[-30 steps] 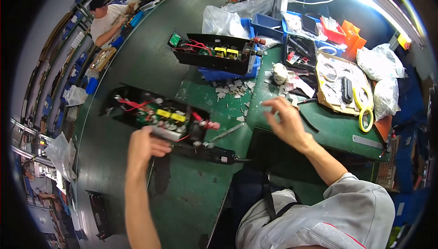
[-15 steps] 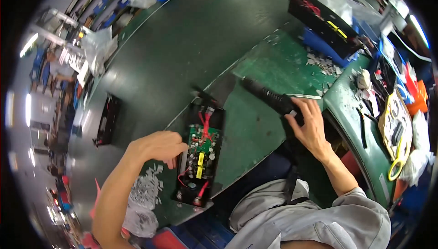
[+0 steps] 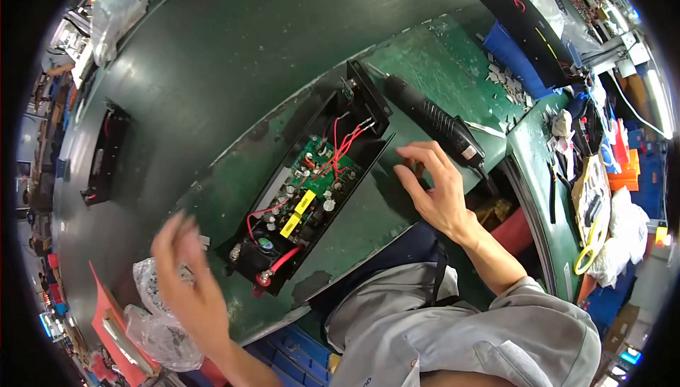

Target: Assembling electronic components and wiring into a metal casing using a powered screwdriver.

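Note:
An open black metal case (image 3: 365, 167) lies slanted on the green bench in front of me. Inside it are a green circuit board (image 3: 312, 164), yellow-wrapped parts (image 3: 297, 213) and red wires (image 3: 345, 147). A black end plate (image 3: 370, 96) stands off its far end. To the right of the case, my right hand (image 3: 439, 188) has its thumb and fingers apart and holds nothing I can see. Just beyond it lies a black electric screwdriver (image 3: 433, 119). My left hand (image 3: 188, 273), smeared by motion, is over a clear plastic bag (image 3: 149, 284) of small grey pieces, which it partly hides.
Another black case (image 3: 105, 153) rests at the far left. At the far right a similar case (image 3: 528, 25) leans on a blue bin (image 3: 517, 61), near scattered grey bits (image 3: 506, 82). Yellow-handled scissors (image 3: 586, 256) and black pliers (image 3: 553, 195) lie on the right-hand surface.
My right hand has let go of the electric screwdriver, which now lies on the bench. My left hand has moved from the case toward the bag. The case now lies more slanted in view.

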The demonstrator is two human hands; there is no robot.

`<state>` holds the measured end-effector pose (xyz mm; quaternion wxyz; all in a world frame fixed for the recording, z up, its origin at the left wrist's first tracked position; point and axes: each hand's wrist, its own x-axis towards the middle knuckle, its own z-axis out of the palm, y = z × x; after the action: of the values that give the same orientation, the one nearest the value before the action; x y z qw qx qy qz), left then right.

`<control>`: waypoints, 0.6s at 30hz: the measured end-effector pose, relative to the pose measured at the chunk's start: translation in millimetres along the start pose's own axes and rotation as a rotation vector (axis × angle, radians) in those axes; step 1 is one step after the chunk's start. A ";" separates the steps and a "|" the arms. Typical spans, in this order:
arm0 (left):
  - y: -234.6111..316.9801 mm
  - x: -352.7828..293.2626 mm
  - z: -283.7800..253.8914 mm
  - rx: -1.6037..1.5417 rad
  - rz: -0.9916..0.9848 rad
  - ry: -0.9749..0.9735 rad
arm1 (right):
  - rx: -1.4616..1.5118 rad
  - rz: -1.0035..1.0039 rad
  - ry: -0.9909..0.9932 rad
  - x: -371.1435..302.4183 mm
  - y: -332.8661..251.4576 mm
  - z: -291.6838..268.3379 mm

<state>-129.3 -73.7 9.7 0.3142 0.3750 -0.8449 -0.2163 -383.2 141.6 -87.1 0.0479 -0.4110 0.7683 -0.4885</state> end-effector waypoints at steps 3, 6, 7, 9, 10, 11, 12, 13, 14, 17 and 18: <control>-29.6 -63.9 -4.2 0.022 -0.340 0.229 | 0.003 -0.033 0.000 7.0 -0.3 14.0; -30.8 -92.2 14.2 -0.537 -0.746 0.112 | 0.143 0.149 -0.011 8.8 5.3 22.6; -27.4 -96.5 20.4 -0.537 -0.766 0.121 | 0.135 0.164 -0.004 11.5 2.3 22.7; -26.6 -104.6 30.3 -0.667 -0.994 0.199 | 0.143 0.243 -0.066 14.6 1.7 21.2; -32.2 -116.4 41.3 -0.692 -0.996 0.300 | 0.146 0.245 -0.079 15.9 3.8 20.7; -24.3 -115.8 43.8 -0.685 -1.004 0.298 | 0.173 0.257 -0.107 17.0 6.0 18.8; -13.7 -112.7 44.8 -0.485 -1.021 0.199 | 0.201 0.270 -0.133 18.3 7.7 17.4; -8.4 -110.7 45.4 -0.285 -1.028 0.098 | 0.189 0.215 -0.137 21.2 10.5 15.6; -8.3 -113.9 42.1 -0.272 -1.029 0.093 | 0.166 0.186 -0.150 22.6 10.9 12.3; 0.2 -111.1 30.4 -0.102 -0.967 -0.052 | 0.165 0.132 -0.151 22.0 14.1 13.4; 16.1 -90.4 29.6 -0.097 -0.933 -0.131 | 0.168 0.130 -0.139 22.4 15.3 13.1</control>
<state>-110.7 9.8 -35.0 0.1468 0.6849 -0.5931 -0.3970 -400.6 119.9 -98.7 0.1669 -0.3880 0.7445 -0.5171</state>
